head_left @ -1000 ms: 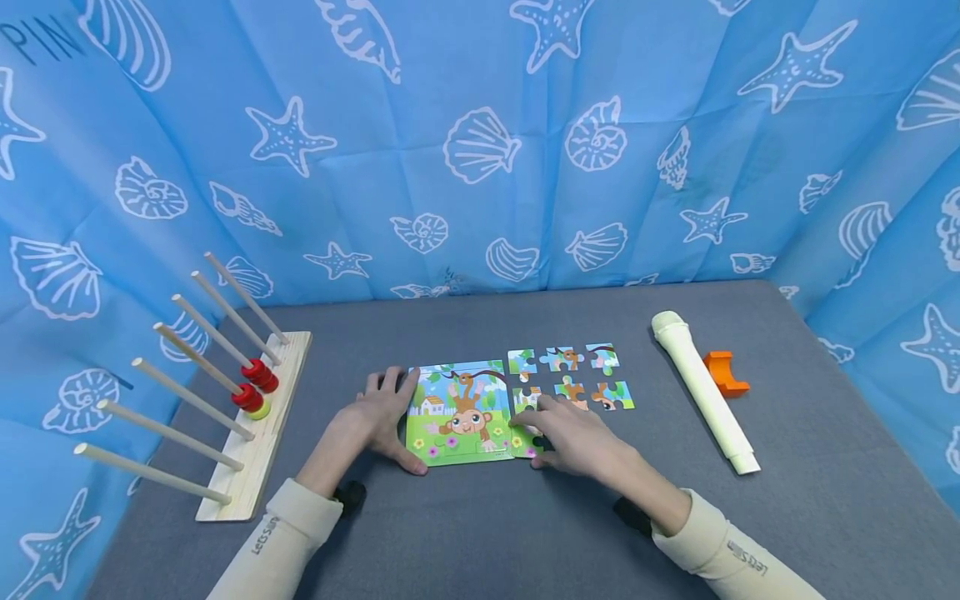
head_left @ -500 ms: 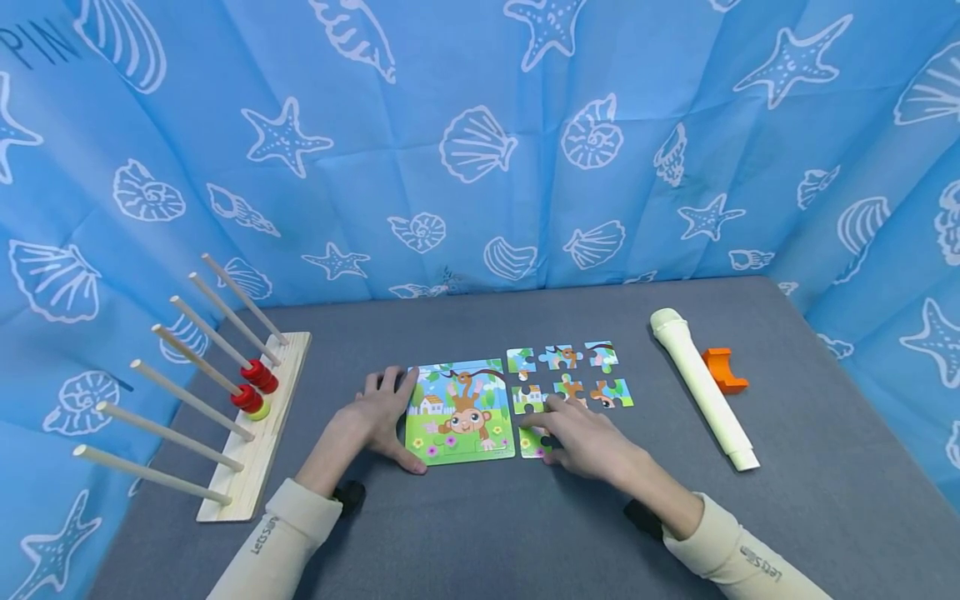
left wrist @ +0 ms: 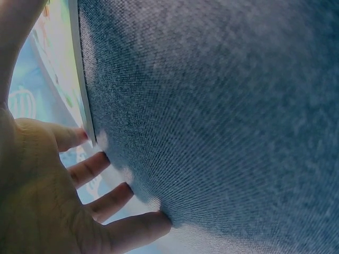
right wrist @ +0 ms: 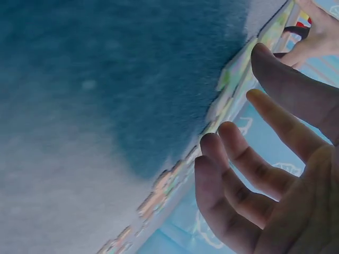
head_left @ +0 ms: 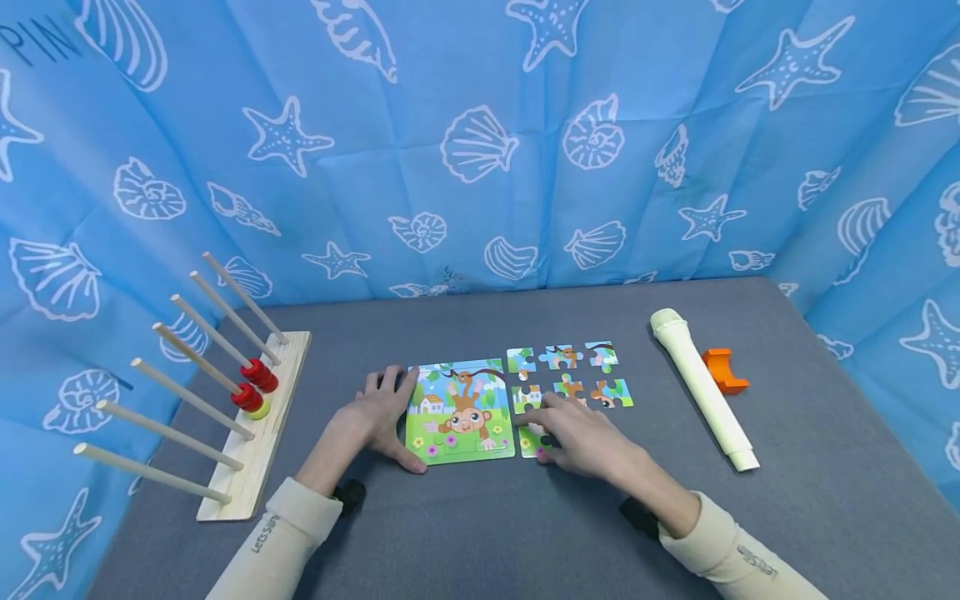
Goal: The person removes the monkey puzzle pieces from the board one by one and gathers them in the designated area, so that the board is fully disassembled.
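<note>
A square monkey puzzle (head_left: 459,437) lies on the grey table, its picture joined together. My left hand (head_left: 378,417) rests at its left side, thumb by the lower corner and fingers spread along the edge. In the left wrist view, those fingers (left wrist: 140,230) are spread on the cloth beside the board's edge (left wrist: 82,79). Right of the puzzle, my right hand (head_left: 585,437) touches a green corner piece (head_left: 528,446) with loosely bent fingers and thumb, partly covering it. Several loose jigsaw pieces (head_left: 561,357) lie in rows beyond this hand. The right wrist view shows the fingers (right wrist: 259,174) apart.
At left stands a wooden peg rack (head_left: 258,458) with upright rods, holding red rings (head_left: 247,397) and a yellow-green ring (head_left: 260,411). A cream toy microphone (head_left: 701,387) and an orange curved block (head_left: 722,372) lie at right. A blue shell-print curtain (head_left: 480,208) hangs behind the table.
My right hand has shifted right with the corner piece, opening a narrow gap beside the puzzle, then edged slightly left. My left hand has stayed in place.
</note>
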